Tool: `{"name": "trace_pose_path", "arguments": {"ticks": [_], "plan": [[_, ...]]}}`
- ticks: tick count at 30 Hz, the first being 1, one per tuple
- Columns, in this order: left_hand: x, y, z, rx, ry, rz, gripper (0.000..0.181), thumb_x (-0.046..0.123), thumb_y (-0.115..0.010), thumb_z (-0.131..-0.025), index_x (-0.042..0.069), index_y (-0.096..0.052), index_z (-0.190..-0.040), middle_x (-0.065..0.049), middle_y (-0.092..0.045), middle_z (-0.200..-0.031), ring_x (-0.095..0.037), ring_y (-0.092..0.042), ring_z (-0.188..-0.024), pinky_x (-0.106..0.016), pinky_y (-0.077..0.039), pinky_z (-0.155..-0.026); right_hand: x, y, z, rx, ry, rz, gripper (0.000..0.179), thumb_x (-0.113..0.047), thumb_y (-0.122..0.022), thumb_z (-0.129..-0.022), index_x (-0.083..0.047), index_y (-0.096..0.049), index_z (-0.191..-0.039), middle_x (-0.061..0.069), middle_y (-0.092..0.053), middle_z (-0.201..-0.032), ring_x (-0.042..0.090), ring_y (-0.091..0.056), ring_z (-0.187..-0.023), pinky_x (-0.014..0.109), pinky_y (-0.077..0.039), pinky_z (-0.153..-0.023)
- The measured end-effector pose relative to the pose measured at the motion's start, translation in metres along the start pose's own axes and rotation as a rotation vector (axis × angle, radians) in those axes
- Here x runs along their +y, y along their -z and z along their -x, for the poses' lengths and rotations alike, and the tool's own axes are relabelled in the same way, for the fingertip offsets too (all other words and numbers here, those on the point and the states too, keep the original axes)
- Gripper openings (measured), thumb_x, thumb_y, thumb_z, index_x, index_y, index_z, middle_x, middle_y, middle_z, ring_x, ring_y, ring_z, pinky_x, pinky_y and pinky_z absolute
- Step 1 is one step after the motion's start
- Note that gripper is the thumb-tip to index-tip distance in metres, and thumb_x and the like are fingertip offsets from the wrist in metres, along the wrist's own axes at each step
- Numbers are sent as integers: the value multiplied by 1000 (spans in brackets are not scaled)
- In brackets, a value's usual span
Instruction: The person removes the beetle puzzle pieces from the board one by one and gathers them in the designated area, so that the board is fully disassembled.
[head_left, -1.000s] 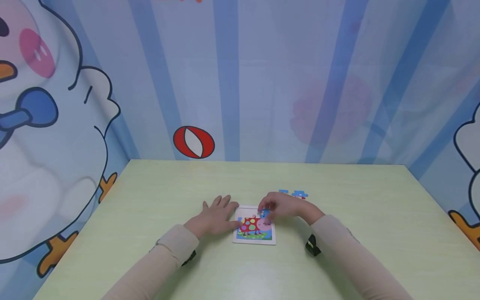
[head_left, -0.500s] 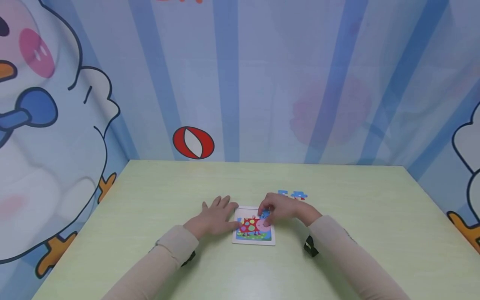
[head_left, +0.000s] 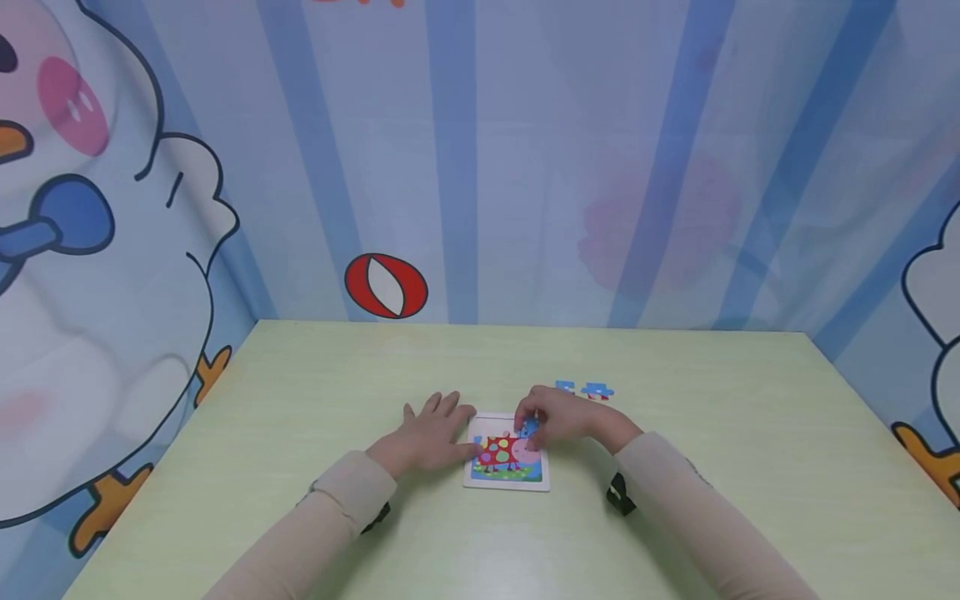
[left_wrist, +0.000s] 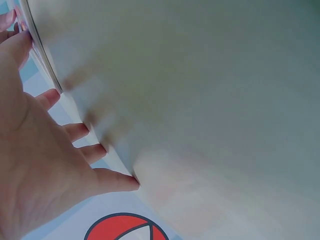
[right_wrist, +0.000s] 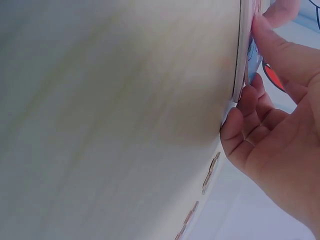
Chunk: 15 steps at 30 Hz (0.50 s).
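A white-framed jigsaw puzzle board (head_left: 506, 487) lies flat on the table, its picture a red spotted animal with a pink face. My left hand (head_left: 427, 437) rests palm down at the board's left, fingers spread on the table and thumb over its edge. At the upper right of the picture, my right hand (head_left: 564, 414) pinches a blue puzzle piece (head_left: 528, 428) between thumb and fingers, against the board. The right wrist view shows the fingertips at the board's edge; how far the piece is seated is hidden.
Two loose blue puzzle pieces lie on the table beyond my right hand, one on the left (head_left: 565, 386) and one on the right (head_left: 597, 390). The pale green table (head_left: 375, 358) ends at a blue striped backdrop (head_left: 525, 167) printed with cartoon figures.
The right hand stays at the board's upper right with only slight finger movement. The left hand has not visibly moved.
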<state>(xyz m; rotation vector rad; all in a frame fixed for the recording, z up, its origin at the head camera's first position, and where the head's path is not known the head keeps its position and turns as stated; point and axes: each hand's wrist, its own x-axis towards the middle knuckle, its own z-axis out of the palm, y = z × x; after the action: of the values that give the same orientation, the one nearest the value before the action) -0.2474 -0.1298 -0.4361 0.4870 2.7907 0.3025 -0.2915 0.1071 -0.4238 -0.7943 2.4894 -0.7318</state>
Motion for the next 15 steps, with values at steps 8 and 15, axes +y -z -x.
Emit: {"name": "trace_pose_path", "arguments": {"ticks": [8, 15], "plan": [[0, 0, 0, 7, -6, 1, 68, 54, -55, -91, 19, -37, -147, -14, -22, -158, -42, -13, -145, -74, -13, -105, 1, 1, 0, 43, 3, -33, 31, -6, -75, -82, -13, -60, -109, 1, -55, -96, 19, -50, -89, 32, -47, -81], [0, 0, 1, 11, -13, 0, 67, 54, -54, -92, 19, -38, -147, -14, -22, -158, -42, -14, -145, -74, -13, -105, 5, 3, -2, 57, -27, -58, 23, -8, -75, -83, -12, -64, -102, 0, -56, -92, 18, -49, -88, 30, -46, -78]]}}
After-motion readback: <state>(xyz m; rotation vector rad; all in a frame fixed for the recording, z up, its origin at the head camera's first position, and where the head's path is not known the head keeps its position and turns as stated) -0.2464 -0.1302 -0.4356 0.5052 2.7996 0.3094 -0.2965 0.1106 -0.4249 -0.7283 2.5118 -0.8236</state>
